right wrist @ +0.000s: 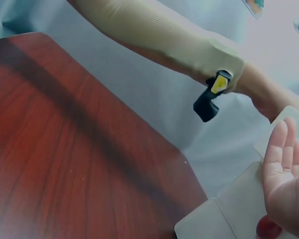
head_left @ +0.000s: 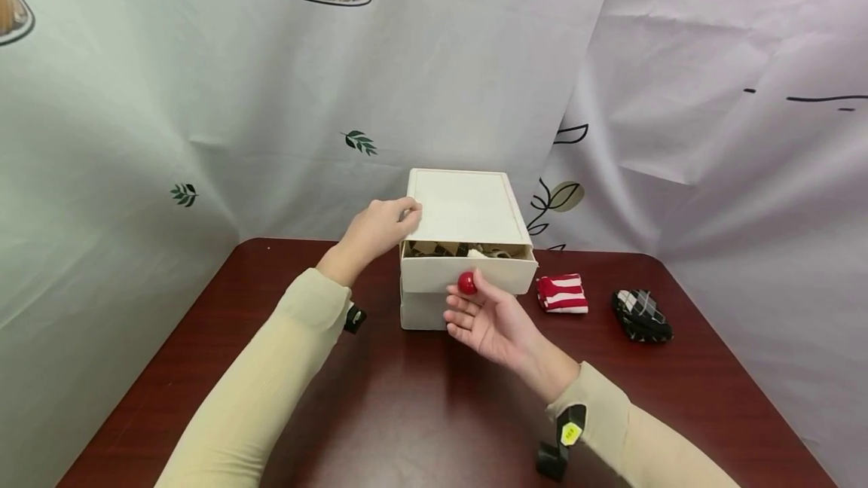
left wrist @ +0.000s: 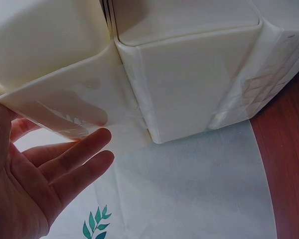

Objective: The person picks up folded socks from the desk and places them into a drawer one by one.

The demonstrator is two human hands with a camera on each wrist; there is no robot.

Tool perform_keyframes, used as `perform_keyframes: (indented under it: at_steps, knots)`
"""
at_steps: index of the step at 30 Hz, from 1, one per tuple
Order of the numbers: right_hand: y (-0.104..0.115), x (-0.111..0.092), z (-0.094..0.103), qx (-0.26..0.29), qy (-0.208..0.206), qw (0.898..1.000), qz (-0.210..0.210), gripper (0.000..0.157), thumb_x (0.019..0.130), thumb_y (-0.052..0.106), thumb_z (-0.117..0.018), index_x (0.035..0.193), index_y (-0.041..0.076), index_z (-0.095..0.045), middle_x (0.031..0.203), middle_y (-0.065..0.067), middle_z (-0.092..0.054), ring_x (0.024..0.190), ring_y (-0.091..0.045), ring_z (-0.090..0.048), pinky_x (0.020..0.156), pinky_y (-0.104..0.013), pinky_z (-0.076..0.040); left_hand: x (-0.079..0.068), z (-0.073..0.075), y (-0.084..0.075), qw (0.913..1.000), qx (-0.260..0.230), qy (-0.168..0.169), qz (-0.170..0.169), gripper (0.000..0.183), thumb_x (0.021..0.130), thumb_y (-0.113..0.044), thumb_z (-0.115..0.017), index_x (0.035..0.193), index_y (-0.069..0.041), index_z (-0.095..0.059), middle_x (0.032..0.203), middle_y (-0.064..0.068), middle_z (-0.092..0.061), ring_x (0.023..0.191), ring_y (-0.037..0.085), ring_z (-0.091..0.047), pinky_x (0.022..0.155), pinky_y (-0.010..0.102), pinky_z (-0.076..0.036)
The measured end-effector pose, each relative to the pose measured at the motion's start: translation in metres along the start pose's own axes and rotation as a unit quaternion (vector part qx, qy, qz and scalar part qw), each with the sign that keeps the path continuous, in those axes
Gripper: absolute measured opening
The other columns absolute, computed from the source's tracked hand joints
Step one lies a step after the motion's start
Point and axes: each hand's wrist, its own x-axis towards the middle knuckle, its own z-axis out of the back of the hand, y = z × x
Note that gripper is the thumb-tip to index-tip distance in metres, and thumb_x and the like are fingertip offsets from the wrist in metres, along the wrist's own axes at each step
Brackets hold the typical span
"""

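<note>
A cream box with two stacked drawers [head_left: 461,205] stands at the back of the table. Its upper drawer [head_left: 434,273] is pulled partly out and shows dark checked fabric [head_left: 434,248] and a white piece inside. My left hand [head_left: 381,226] rests at the box's upper left edge; in the left wrist view its fingers extend loosely beside the cream wall. At the drawer front, my right hand [head_left: 491,322] has its thumb and index finger on either side of the red knob [head_left: 466,282]. The other fingers lie below it, palm turned up. A lower red knob [right wrist: 268,227] shows in the right wrist view.
Right of the box lie a folded red-and-white striped cloth item [head_left: 563,294] and a folded black, white and grey argyle one [head_left: 640,315]. A white printed curtain [head_left: 305,96] hangs behind the dark red wooden table [head_left: 380,413].
</note>
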Motion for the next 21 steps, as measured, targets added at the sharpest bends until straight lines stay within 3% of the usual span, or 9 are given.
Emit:
perform_keyframes:
  at_steps: [15,21]
  knots:
    - [0.012,0.024,0.002,-0.013,-0.043,0.999,0.031,0.042,0.094,0.041,-0.050,0.098,0.001,-0.063,0.091,-0.009,-0.060,0.086,-0.021,-0.059,0.082,-0.031,-0.046,0.000,0.001,-0.001,1.0000,0.006,-0.007,0.000,0.037,0.096,-0.036,-0.040,0.121,-0.018,-0.060,0.089,0.002,-0.064,0.062,0.018,-0.049,0.065,0.037,-0.043]
    - [0.014,0.029,0.004,-0.021,-0.036,0.999,0.029,0.043,0.095,0.042,-0.048,0.096,0.002,-0.064,0.090,-0.008,-0.061,0.086,-0.020,-0.058,0.082,-0.030,-0.045,-0.001,0.001,-0.002,1.0000,0.008,-0.005,0.004,0.037,0.097,-0.037,-0.039,0.121,-0.019,-0.060,0.093,0.003,-0.065,0.064,0.019,-0.050,0.067,0.038,-0.044]
